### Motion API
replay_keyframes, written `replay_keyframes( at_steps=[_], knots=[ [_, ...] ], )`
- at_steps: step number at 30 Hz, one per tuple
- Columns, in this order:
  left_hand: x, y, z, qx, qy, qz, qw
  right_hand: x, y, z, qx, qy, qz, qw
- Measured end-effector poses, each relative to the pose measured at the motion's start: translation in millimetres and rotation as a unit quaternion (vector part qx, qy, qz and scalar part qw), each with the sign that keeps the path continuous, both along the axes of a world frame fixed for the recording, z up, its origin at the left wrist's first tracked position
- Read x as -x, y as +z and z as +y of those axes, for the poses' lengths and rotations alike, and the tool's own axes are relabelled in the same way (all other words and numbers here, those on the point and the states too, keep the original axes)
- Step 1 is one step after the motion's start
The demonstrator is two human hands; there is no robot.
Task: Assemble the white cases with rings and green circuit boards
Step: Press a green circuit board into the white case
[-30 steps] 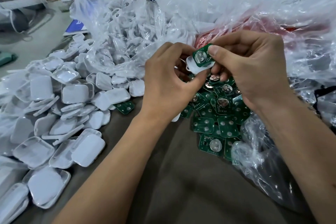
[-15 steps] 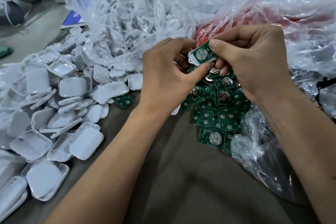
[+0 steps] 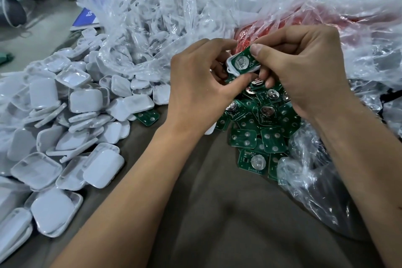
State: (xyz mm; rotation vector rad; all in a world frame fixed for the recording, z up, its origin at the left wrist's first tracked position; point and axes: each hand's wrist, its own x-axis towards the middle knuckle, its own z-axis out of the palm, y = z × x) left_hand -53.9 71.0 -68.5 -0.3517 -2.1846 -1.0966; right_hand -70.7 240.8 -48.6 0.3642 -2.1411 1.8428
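1. Clearly I am far from done: a big heap of white cases (image 3: 71,119) lies on the counter (image 3: 217,213) at my left, a pile of loose green boards (image 3: 258,132) sits below my hands, and a clear bag of rings (image 3: 141,28) is behind; I cannot tell which cases are finished.
2. Right now one board (image 3: 243,62) sits in a white case (image 3: 231,67), raised above the loose boards; by my judgement it is being pressed home and not fully seated.
3. My left hand (image 3: 195,91) is curled, thumb and fingers pinching the case from below and the side.
4. My right hand (image 3: 304,72) is curled too, its thumb pressing the board's upper edge, fingers tucked beneath.
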Motion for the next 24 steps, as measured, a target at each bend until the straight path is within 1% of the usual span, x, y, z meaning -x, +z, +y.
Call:
replay_keyframes(
  at_steps=[3, 7, 12, 20, 24],
  knots=[
    [0.2, -0.1, 0.0, 0.000, 0.002, 0.003, 1.000, 0.2, -0.9, 0.2, -0.016, -0.003, 0.005, 1.000],
    [0.2, -0.6, -0.2, 0.012, 0.002, 0.003, 1.000, 0.8, -3.4, -1.5, -0.063, -0.008, 0.020, 0.998],
    [1.2, -1.5, -0.2, 0.007, 0.000, 0.007, 1.000, 0.5, -4.5, -3.0, -0.090, -0.025, 0.047, 0.994],
    [1.0, -1.7, 1.4, -0.026, -0.016, -0.004, 1.000, 1.1, -4.1, -1.7, -0.121, -0.042, 0.033, 0.991],
    [-0.1, -2.2, -0.2, -0.053, -0.036, -0.026, 0.998, -0.3, -4.0, -1.6, -0.101, -0.043, 0.005, 0.994]
  ],
)
